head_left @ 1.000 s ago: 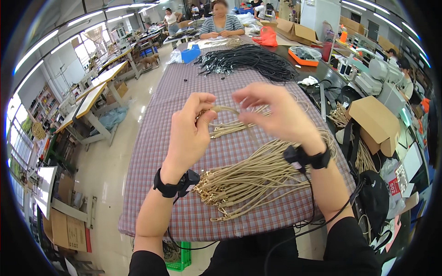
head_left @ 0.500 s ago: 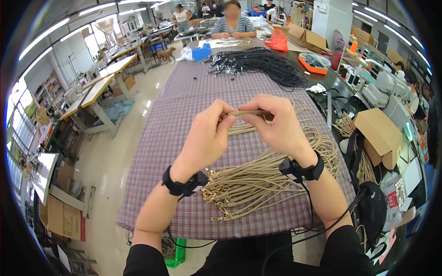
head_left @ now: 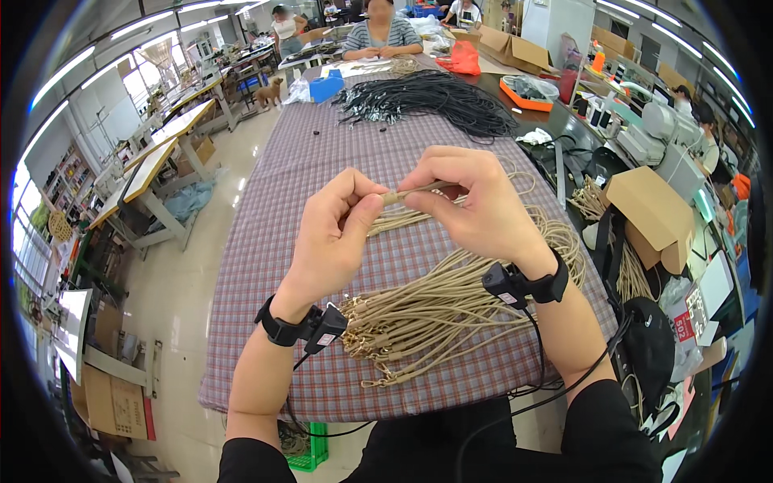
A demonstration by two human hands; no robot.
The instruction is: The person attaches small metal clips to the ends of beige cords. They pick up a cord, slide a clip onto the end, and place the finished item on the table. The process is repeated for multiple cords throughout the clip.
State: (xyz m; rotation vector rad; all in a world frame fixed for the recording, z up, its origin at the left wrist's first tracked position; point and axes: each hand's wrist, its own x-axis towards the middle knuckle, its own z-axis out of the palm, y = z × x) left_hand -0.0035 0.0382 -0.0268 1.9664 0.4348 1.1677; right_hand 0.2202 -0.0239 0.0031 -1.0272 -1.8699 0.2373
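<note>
Above the table, a tan cord (head_left: 392, 198) is stretched between my two hands. My left hand (head_left: 338, 221) pinches its end between thumb and fingers. Close beside it, my right hand (head_left: 475, 201) grips the same cord between thumb and forefinger, the fingertips of both hands only a short gap apart. Any clasp at the held end is hidden by my left fingers. Below my hands lies a bundle of tan cords (head_left: 435, 302) with gold metal clasps (head_left: 366, 330) at their left ends. More tan cords (head_left: 403, 220) lie behind my hands.
The plaid cloth (head_left: 266, 209) covers the table. Farther back are a heap of black cords (head_left: 435, 97), a blue box (head_left: 326, 86) and a red bag (head_left: 460, 58). A co-worker (head_left: 382, 36) sits at the far end. An open cardboard box (head_left: 648, 213) stands on the right.
My left hand has turned slightly, its thumb now showing against the cord. The whole view has shifted a little, so the far table items sit further left and higher. Both hands keep hold.
</note>
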